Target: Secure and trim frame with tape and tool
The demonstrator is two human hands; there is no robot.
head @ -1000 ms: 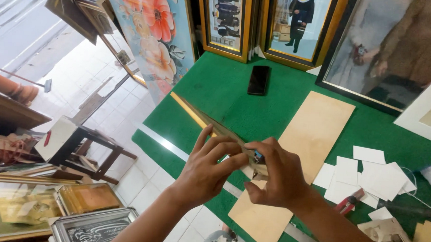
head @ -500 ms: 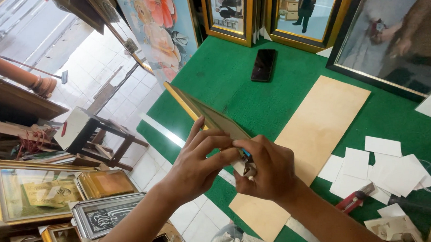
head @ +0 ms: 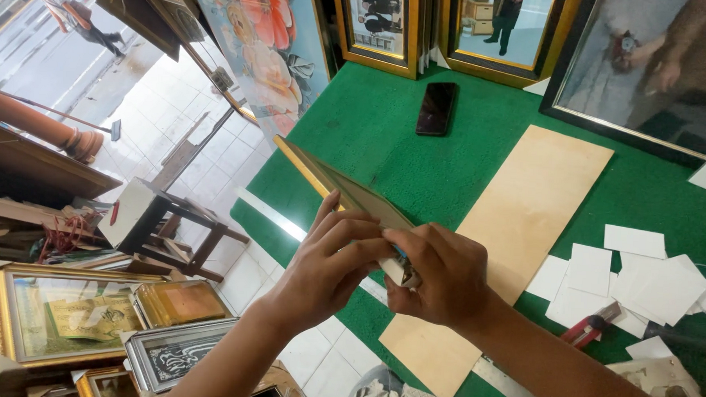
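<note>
A framing workshop — framed pictures (head: 378, 27) everywhere (gilt mostly), green worktable (head: 463, 171).

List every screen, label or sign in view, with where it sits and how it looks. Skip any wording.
Phone: flat on the green table near the far framed pictures; slim black rectangle, screen dark.
White paper slips: loose pile at the table's right, blank rectangles.
No packages or signs can be made out.

Smartphone (head: 436, 108): flat black rectangle with dark, unlit screen, lying face up on the green desk (head: 386, 145), upper centre of the frame, below the gold-framed pictures.
</note>
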